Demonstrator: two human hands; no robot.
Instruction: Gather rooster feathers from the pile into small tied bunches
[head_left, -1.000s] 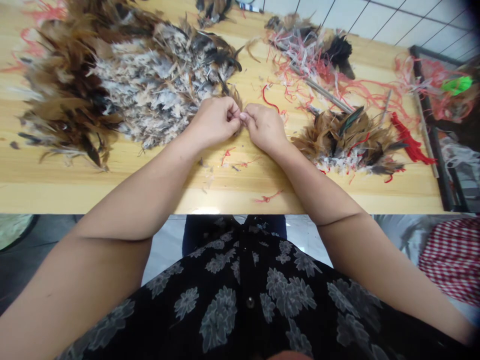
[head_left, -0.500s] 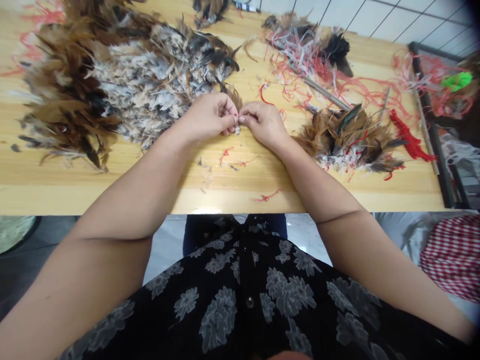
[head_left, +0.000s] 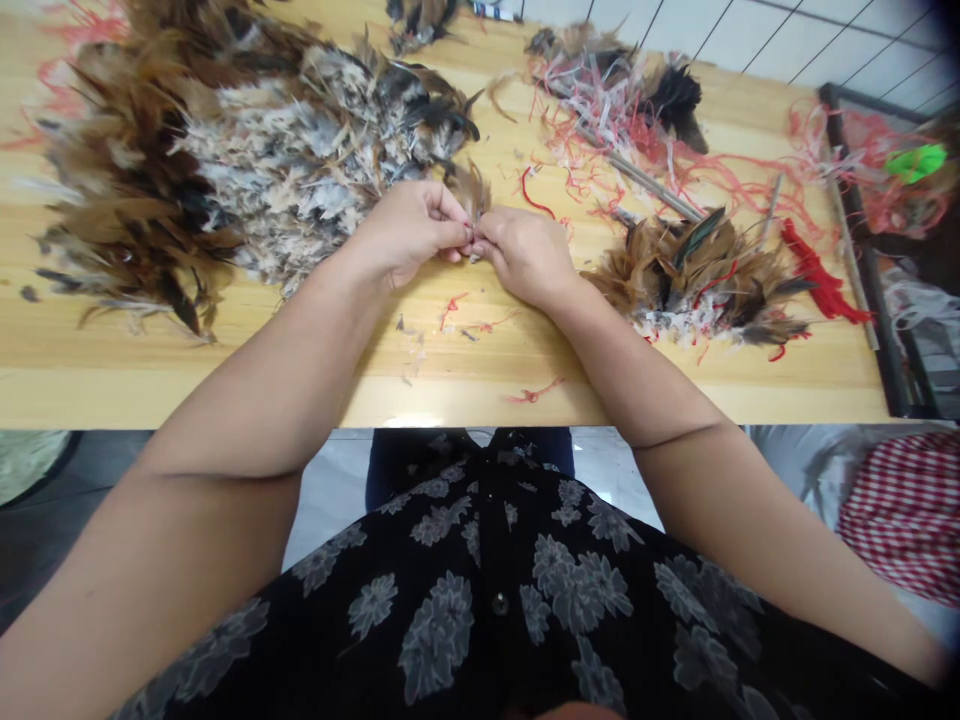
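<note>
Fingertips meeting, my left hand [head_left: 420, 232] and my right hand [head_left: 525, 250] are both closed in a pinch over the middle of the table. Between them is a small bunch of feathers [head_left: 471, 188], its brown tips pointing away from me and its pale quill ends at my fingers. A speck of red shows at the left fingertips; whether it is string I cannot tell. Just left of my left hand lies a big heap of feathers [head_left: 277, 150], brown around and grey-white in the middle. To the right of my right hand rests a smaller pile of brown feather bunches [head_left: 690, 265].
Red strings [head_left: 821, 275] lie at the table's right side, near a dark metal frame [head_left: 862, 240]. Tangled pink and white strings [head_left: 600, 110] and a thin stick [head_left: 652, 185] are at the back. Red scraps [head_left: 534, 393] dot the wooden table [head_left: 480, 400] near its front edge.
My right hand has turned slightly and closed in on the left fingertips. More of the bunch's brown feathers now shows above the hands. The piles around have stayed put.
</note>
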